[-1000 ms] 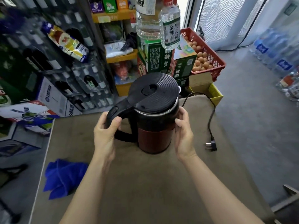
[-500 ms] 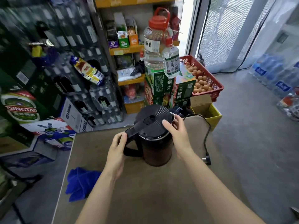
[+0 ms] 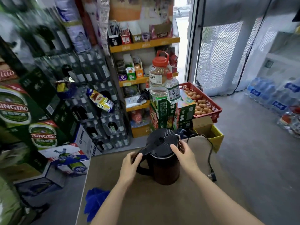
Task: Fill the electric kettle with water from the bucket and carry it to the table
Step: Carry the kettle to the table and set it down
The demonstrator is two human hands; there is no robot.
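Observation:
A dark red electric kettle (image 3: 165, 171) with a black ribbed lid stands upright on the brown table (image 3: 162, 203). My left hand (image 3: 129, 164) is wrapped around its black handle. My right hand (image 3: 183, 151) rests on the right rim of the lid, fingers curled over the edge. A black power cord (image 3: 209, 153) runs from behind the kettle across the table to a plug (image 3: 212, 177). No bucket is in view.
A blue cloth (image 3: 94, 202) lies at the table's left edge. Beyond the table stand green cartons with a large clear jug (image 3: 157, 78), a red egg crate (image 3: 204, 101), a yellow box (image 3: 211, 133), shelves and stacked beer crates. Bare floor lies to the right.
The view has pulled back and risen. My right hand moved from the kettle's side up onto the lid rim. The left hand stays on the handle.

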